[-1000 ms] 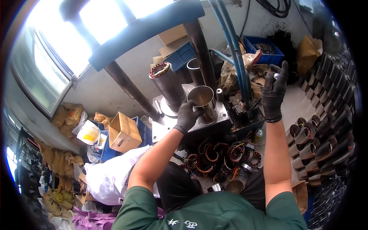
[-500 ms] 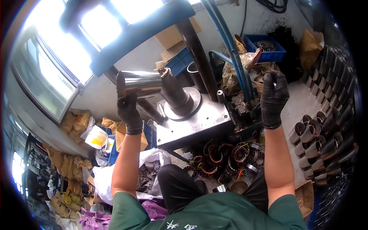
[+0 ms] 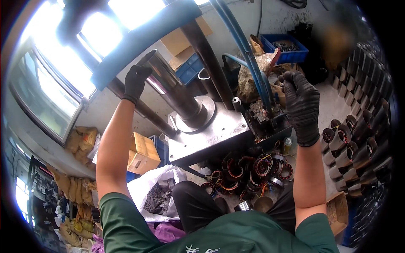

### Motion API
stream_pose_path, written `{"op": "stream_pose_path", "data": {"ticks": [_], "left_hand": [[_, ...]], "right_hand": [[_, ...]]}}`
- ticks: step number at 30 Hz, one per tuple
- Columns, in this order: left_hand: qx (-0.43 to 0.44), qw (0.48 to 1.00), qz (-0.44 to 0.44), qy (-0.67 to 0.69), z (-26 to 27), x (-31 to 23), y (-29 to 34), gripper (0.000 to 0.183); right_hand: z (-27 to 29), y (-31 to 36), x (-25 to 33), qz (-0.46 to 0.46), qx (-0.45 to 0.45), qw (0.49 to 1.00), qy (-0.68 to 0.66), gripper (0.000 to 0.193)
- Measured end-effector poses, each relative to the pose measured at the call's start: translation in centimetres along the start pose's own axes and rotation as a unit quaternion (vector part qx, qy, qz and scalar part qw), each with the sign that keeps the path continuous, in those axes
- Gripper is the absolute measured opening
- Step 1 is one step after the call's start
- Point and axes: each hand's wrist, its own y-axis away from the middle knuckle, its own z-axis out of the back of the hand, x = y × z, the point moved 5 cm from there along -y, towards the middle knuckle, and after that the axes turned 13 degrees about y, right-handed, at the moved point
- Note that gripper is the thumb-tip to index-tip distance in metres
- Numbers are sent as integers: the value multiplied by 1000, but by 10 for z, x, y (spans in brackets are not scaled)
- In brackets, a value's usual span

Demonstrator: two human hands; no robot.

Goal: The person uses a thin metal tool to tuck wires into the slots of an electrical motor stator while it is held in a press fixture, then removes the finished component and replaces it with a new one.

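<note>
A shiny metal tube [image 3: 158, 69] stands tilted in line with the dark cylindrical post [image 3: 185, 105] on the press. My left hand [image 3: 136, 81], in a dark glove, grips the tube's upper rim, fingers bent over its edge. The post rises from a round flange [image 3: 207, 110] on the steel press table [image 3: 219, 126]. To the right of the blue hoses, my gloved right hand [image 3: 301, 103] is raised with curled fingers. What lies within its fingers, if anything, is hidden.
A blue crossbeam [image 3: 143, 36] and dark columns [image 3: 206, 59] frame the press. Wound motor stators with coloured wires [image 3: 261, 166] lie below. Rows of metal housings [image 3: 350, 152] stand at right. A white sack of dark scraps [image 3: 173, 177] and a cardboard box [image 3: 142, 154] sit at left.
The shiny tube has swung from lying sideways beside the post's top to standing in line with it. My left hand has moved up with it. My right hand's fingers have turned leftward.
</note>
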Motion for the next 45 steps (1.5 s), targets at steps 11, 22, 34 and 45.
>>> {"op": "stream_pose_path", "data": {"ticks": [11, 22, 34, 45], "left_hand": [[10, 993, 121, 13, 0, 29, -12, 34], [49, 989, 81, -109, -5, 1, -9, 40], [-21, 998, 66, -9, 0, 19, 4, 40], [-7, 996, 81, 36, 8, 40, -15, 34]], "right_hand": [[3, 2, 0, -23, 50, 998, -17, 21], [3, 3, 7, 31, 66, 996, 51, 18], [25, 52, 15, 99, 310, 925, 195, 44], [25, 67, 32, 200, 410, 842, 290, 13]]}}
